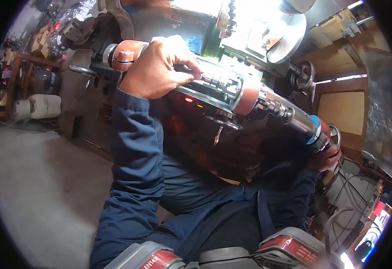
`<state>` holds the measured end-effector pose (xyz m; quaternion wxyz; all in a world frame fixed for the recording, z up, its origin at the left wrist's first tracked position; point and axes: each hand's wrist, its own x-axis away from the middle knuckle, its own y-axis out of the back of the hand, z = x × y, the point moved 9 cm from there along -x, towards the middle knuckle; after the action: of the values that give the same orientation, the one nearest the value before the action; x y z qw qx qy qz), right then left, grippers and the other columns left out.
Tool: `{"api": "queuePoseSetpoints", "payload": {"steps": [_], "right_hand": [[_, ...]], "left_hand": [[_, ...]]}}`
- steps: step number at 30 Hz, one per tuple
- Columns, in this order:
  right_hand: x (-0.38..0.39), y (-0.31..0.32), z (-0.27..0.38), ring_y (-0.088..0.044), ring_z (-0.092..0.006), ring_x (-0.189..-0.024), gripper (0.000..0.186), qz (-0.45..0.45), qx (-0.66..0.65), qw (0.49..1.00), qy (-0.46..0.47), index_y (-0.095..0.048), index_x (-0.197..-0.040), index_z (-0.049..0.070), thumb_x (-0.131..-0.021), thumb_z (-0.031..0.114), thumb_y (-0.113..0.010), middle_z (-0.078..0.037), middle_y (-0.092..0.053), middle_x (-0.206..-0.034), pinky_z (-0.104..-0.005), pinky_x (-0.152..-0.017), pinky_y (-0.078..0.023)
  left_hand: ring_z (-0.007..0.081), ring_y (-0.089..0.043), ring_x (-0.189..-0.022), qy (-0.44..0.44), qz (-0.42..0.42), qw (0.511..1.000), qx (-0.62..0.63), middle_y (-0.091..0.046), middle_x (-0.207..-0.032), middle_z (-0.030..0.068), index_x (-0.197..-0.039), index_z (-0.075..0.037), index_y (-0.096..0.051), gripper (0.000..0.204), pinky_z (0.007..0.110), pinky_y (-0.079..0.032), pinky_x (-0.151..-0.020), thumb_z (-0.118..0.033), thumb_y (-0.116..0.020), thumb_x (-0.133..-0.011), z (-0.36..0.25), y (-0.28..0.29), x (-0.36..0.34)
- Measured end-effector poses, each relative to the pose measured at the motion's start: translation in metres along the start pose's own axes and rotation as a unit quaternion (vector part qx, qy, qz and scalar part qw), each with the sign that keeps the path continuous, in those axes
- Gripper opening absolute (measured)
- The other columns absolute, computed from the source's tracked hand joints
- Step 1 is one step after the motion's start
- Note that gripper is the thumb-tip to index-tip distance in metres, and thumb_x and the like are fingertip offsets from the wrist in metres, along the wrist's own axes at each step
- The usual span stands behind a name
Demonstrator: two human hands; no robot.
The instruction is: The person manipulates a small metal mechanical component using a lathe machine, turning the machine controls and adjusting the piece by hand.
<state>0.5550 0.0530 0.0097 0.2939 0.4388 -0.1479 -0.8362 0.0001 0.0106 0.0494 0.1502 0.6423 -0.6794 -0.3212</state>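
A shiny metal camshaft (217, 83) with several lobes lies slantwise across the machine, running through a reddish ring-shaped support (247, 95). My left hand (162, 67) reaches over its left part from the near side. The thumb and fingers are bent together on the shaft; the hand covers that stretch. At the right end of the machine my right hand (326, 159) is curled by the lower rim of a small handwheel (335, 133), below a blue-banded metal cylinder (313, 127). Shadow hides part of these fingers. A reddish clamp head (127, 54) sits left of my left hand.
Behind the shaft stand a brightly lit round wheel (290, 38) and another handwheel (302, 75). A lever (83, 70) sticks out at the left. Cables (346, 190) hang at the lower right. Respirator filters (290, 249) show along the lower edge.
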Motion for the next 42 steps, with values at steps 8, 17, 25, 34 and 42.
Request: {"api": "queuePoseSetpoints", "payload": {"steps": [8,17,25,34,42], "right_hand": [[0.012,0.002,0.022,-0.065,-0.0437,-0.1,0.08,-0.074,-0.024,0.997,-0.027,-0.062,-0.121,-0.007,-0.092,0.066,-0.049,-0.029,-0.068,-0.109,-0.0485,-0.088,-0.049],[0.014,0.002,0.012,-0.065,-0.038,-0.091,0.073,-0.083,-0.052,0.995,-0.036,-0.064,-0.116,-0.007,-0.096,0.062,-0.048,-0.025,-0.069,-0.099,-0.046,-0.081,-0.05],[0.015,0.003,0.013,-0.065,-0.0369,-0.091,0.069,-0.105,-0.064,0.992,-0.026,-0.064,-0.111,-0.007,-0.097,0.059,-0.049,-0.025,-0.068,-0.097,-0.0445,-0.081,-0.049],[0.014,0.004,0.028,-0.062,-0.032,-0.084,0.06,-0.078,-0.073,0.994,-0.025,-0.065,-0.099,-0.004,-0.096,0.055,-0.05,-0.02,-0.066,-0.09,-0.043,-0.077,-0.048],[0.015,0.002,0.023,-0.062,-0.0313,-0.081,0.061,-0.077,-0.103,0.991,-0.044,-0.065,-0.1,-0.003,-0.096,0.056,-0.051,-0.019,-0.067,-0.089,-0.0422,-0.075,-0.049]], "left_hand": [[0.0193,-0.068,-0.084,-0.014,-0.018,1.0,-0.011,-0.075,-0.087,0.0088,-0.086,-0.003,-0.078,0.023,0.032,-0.054,-0.075,0.009,-0.075,-0.067,-0.002,0.0,-0.001],[0.0173,-0.065,-0.079,-0.003,-0.051,0.998,0.028,-0.074,-0.08,0.004,-0.08,-0.008,-0.08,0.015,0.032,-0.051,-0.073,-0.002,-0.083,-0.067,-0.003,0.001,0.001],[0.014,-0.064,-0.082,-0.055,-0.057,0.99,-0.117,-0.076,-0.08,-0.0018,-0.076,-0.013,-0.078,0.013,0.036,-0.035,-0.095,-0.008,-0.085,-0.067,-0.022,0.002,0.003],[0.0141,-0.073,-0.085,0.026,-0.096,0.988,-0.121,-0.069,-0.092,0.004,-0.1,-0.001,-0.071,0.034,0.026,-0.055,-0.08,0.008,-0.082,-0.069,-0.02,-0.003,0.009],[0.0146,-0.07,-0.08,0.06,-0.114,0.987,-0.1,-0.07,-0.089,0.0029,-0.095,-0.003,-0.072,0.031,0.029,-0.054,-0.078,0.0,-0.085,-0.068,-0.015,-0.002,0.01]]}}
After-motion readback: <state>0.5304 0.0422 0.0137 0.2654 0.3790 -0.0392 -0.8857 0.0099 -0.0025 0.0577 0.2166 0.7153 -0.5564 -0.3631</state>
